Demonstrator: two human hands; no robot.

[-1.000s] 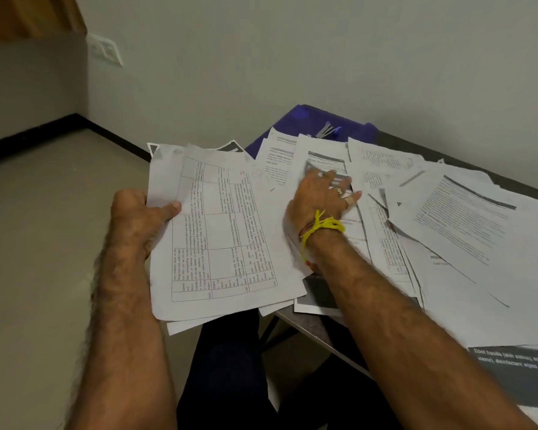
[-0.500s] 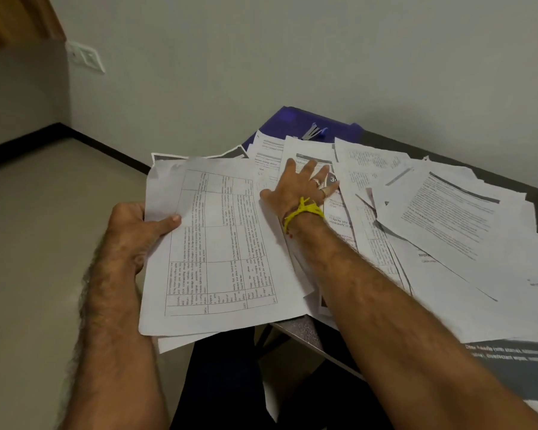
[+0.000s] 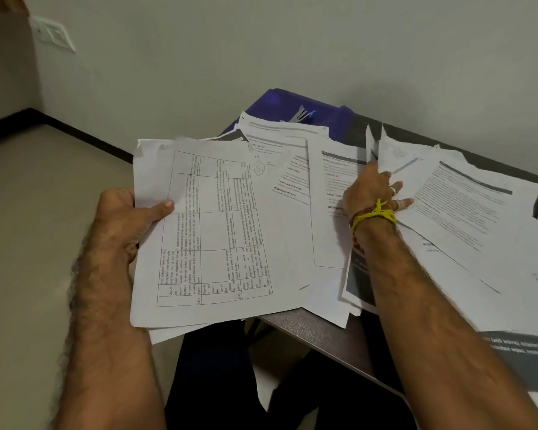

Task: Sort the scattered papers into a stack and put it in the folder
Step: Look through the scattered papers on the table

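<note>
Pale wall and beige floor lie behind a dark table [image 3: 330, 336] whose near edge juts toward the viewer. At the left, the left hand [image 3: 121, 225] grips a gathered stack [image 3: 212, 231] of sheets by its left edge, thumb pressed on the top page, a printed table, held partly off the table's edge. Right of it, scattered papers [image 3: 466, 212] cover the tabletop, the blue folder [image 3: 292, 103] lies behind them by the wall, and the right hand [image 3: 373, 190], a yellow thread [image 3: 376, 214] at its wrist, pinches a lifted sheet [image 3: 392, 153].

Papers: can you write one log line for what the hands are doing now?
left hand holds gathered stack | right hand grips a sheet from scattered papers | blue folder behind, part-covered
</note>
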